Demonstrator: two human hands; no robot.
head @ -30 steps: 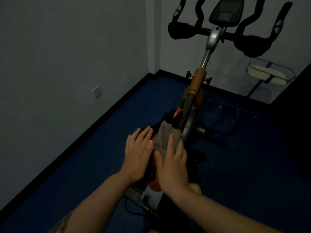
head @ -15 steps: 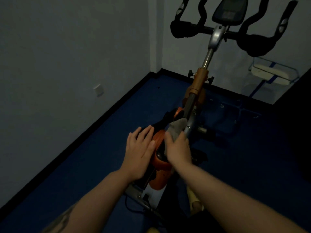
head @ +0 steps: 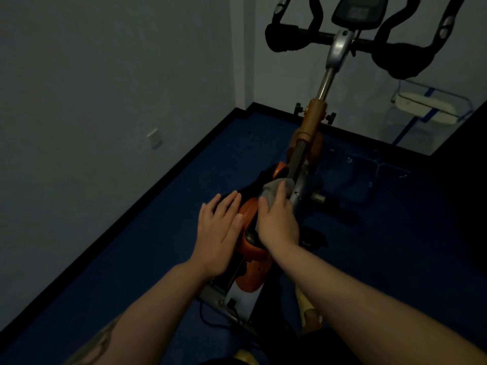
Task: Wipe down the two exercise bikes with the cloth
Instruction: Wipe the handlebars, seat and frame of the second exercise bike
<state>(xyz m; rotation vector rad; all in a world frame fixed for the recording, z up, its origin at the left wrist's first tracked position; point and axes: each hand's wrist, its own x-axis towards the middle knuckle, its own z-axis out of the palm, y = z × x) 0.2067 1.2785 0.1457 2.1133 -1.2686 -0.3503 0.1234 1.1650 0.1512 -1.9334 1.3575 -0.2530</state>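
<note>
With the right hand (head: 276, 222) pressing the grey cloth (head: 276, 189) under flat fingers on the near bike's (head: 253, 219) orange frame cover, and the left hand (head: 218, 230) resting open-fingered just left, firm overlapping strokes far along the frame should clean best.

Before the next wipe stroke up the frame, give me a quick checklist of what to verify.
1. Grey cloth under the right hand: ok, fingers press it flat.
2. Cloth touches the orange exercise bike frame: ok.
3. Left hand steadies the frame: ok, resting flat beside it.
4. Path up the dark post: ok, nothing in the way.
5. Black handlebars wiped: cannot tell.
6. Second bike: cannot tell, not in view.
</note>
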